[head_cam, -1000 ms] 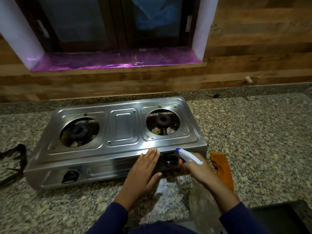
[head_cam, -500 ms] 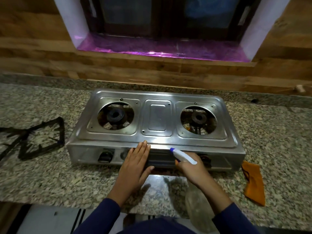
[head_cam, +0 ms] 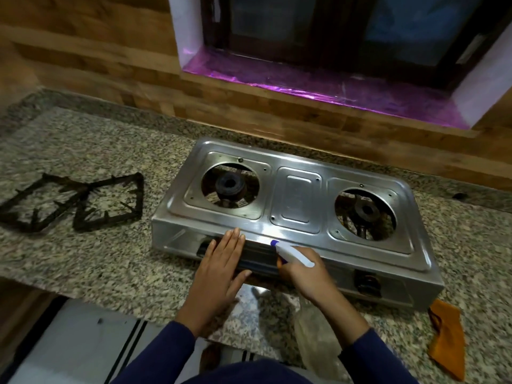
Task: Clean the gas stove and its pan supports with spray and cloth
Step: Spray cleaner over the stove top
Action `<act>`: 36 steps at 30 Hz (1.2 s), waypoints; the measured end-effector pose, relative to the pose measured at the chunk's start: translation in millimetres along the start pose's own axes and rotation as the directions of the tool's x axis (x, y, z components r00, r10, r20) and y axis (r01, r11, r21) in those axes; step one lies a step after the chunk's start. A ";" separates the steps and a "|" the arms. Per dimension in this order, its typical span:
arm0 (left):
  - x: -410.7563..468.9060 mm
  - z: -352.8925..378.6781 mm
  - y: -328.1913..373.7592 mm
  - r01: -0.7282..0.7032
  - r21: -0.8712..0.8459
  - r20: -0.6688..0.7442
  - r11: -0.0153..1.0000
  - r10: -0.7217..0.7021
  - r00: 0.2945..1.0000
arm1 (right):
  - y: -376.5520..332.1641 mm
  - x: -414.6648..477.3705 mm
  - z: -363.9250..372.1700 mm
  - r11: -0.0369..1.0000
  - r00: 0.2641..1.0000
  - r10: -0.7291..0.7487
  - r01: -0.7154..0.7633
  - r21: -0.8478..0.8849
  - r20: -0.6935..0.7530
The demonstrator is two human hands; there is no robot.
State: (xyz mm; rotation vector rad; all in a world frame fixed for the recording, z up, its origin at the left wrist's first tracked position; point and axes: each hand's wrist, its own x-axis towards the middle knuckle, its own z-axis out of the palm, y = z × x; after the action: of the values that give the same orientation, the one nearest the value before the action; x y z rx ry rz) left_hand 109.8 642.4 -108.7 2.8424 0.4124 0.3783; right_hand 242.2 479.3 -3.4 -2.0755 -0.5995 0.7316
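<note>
A steel two-burner gas stove point(head_cam: 293, 198) sits on the granite counter point(head_cam: 105, 245) with its burners bare. Two black pan supports point(head_cam: 74, 202) lie on the counter to its left, overlapping each other. My left hand point(head_cam: 221, 264) rests flat, fingers together, against the stove's front panel. My right hand point(head_cam: 307, 275) grips a clear spray bottle point(head_cam: 315, 333) by its white trigger head point(head_cam: 293, 252), whose blue nozzle points at the stove's front edge. An orange cloth point(head_cam: 446, 333) lies crumpled on the counter at the front right of the stove.
A wooden wall point(head_cam: 138, 87) backs the counter, with a window sill lined in purple foil point(head_cam: 332, 87) above the stove. The counter's front edge point(head_cam: 97, 292) runs close to my body, with a white surface point(head_cam: 83, 345) below it. A black knob point(head_cam: 367, 282) sits on the stove's right front.
My view has swung left and tilted, bringing both pan supports fully into sight. Both hands have slid left along the stove's front panel, the spray bottle still in my right.
</note>
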 end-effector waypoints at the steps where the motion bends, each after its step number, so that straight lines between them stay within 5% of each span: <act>1: -1.1 -1.7 -2.2 0.011 0.009 -0.003 1.000 -0.011 1.000 | -2.3 2.1 3.7 1.000 1.000 0.009 -0.009 0.010 -0.008; 21: -14.5 -16.4 -41.5 0.205 0.029 -0.021 0.978 -0.205 0.979 | -51.0 28.6 48.0 0.973 0.961 -0.229 0.230 0.010 0.153; 25: -13.6 -15.9 -41.1 0.210 0.016 -0.024 0.978 -0.210 0.978 | -54.4 35.2 54.7 0.987 0.982 -0.158 0.155 0.037 0.103; 29: -13.8 -14.5 -42.4 0.210 0.010 -0.030 0.978 -0.210 0.977 | -60.2 37.6 55.3 0.969 0.958 -0.247 0.243 0.045 0.144; 32: -13.5 -14.4 -42.4 0.211 -0.016 -0.045 0.977 -0.212 0.976 | -58.5 41.8 58.1 0.989 0.986 -0.142 0.139 0.043 0.090; 36: -13.6 -14.9 -43.1 0.208 -0.032 -0.052 0.978 -0.210 0.976 | -61.3 42.1 57.4 0.972 0.959 -0.236 0.231 0.047 0.158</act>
State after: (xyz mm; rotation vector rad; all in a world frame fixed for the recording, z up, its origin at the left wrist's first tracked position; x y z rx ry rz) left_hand 82.4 681.3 -109.5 2.7329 0.7050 0.4165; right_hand 224.0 570.7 7.8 -1.8897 -0.9048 0.7704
